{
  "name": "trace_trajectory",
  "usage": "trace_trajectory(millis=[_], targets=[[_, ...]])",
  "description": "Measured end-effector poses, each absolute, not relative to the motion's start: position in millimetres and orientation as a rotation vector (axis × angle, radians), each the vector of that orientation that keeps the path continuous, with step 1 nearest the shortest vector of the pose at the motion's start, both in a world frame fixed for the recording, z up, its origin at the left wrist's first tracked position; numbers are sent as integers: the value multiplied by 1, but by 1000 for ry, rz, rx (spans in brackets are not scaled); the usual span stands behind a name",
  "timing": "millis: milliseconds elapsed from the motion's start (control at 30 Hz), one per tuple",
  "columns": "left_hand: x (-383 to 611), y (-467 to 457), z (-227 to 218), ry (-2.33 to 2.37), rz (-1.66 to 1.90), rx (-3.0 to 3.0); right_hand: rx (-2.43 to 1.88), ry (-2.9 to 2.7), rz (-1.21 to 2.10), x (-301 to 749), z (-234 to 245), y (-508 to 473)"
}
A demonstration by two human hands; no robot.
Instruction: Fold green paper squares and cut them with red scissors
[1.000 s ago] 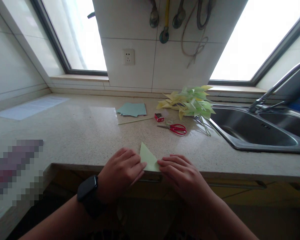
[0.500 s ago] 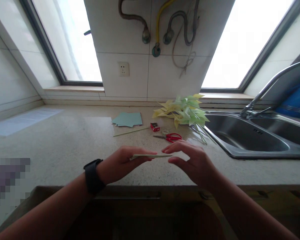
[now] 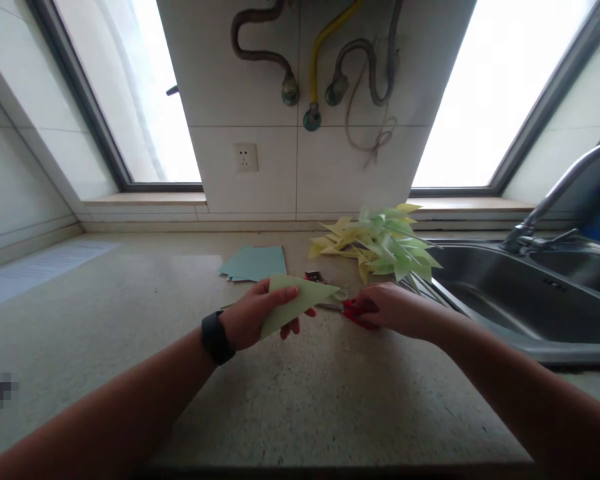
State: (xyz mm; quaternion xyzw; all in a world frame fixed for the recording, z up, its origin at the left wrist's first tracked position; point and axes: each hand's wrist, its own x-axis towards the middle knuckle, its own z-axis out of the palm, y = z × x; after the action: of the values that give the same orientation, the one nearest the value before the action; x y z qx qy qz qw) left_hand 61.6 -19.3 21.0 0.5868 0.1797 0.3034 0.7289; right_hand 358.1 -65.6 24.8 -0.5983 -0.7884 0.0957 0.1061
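Observation:
My left hand (image 3: 250,313), with a black watch on its wrist, pinches a folded pale green paper triangle (image 3: 297,303) between thumb and fingers, its tip pointing right. My right hand (image 3: 400,310) is closed around the red handles of a pair of scissors (image 3: 361,321) on the counter. The scissor blades point left, partly hidden behind the paper. Behind the paper sits a small red box (image 3: 314,275), also partly covered. Light blue-green paper sheets (image 3: 257,262) lie stacked just beyond my left hand.
Yellow and green paper pinwheels (image 3: 380,243) lie in a pile past my right hand. To the right is a steel double sink (image 3: 500,293) with a faucet (image 3: 555,193). A printed sheet (image 3: 45,267) rests at the far left of the counter (image 3: 170,373).
My right hand has left the folded paper and moved down right onto the scissors. The left hand has tilted the paper, so its flat face now shows. The view has shifted slightly.

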Motion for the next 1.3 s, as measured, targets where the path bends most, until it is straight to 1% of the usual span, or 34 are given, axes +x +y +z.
trace_trajectory(millis=[167,300,367,500,600,667,867,1100,1233,1300], targets=[[64,-4,2,361,675,1127,-1825,-2377,559,361,42,-58],[59,1,0,315,672,1034,-1704,-2276,882,359,66,-60],[56,2,2,293,683,997,-1424,-1988,1270,354,71,-61],[52,3,3,275,713,936,-816,-1717,1583,336,55,-64],[51,1,3,278,725,909,-631,-1594,1667,325,33,-72],[53,-1,4,281,721,902,-576,-1616,1736,324,22,-79],[56,-4,4,321,674,918,-601,-1583,2002,330,16,-91],[55,-8,5,415,624,938,-682,-1569,2066,331,18,-91],[55,-9,6,444,590,963,-722,-1597,2027,331,20,-91],[56,-10,7,450,591,980,-661,-1577,1995,331,17,-91]])
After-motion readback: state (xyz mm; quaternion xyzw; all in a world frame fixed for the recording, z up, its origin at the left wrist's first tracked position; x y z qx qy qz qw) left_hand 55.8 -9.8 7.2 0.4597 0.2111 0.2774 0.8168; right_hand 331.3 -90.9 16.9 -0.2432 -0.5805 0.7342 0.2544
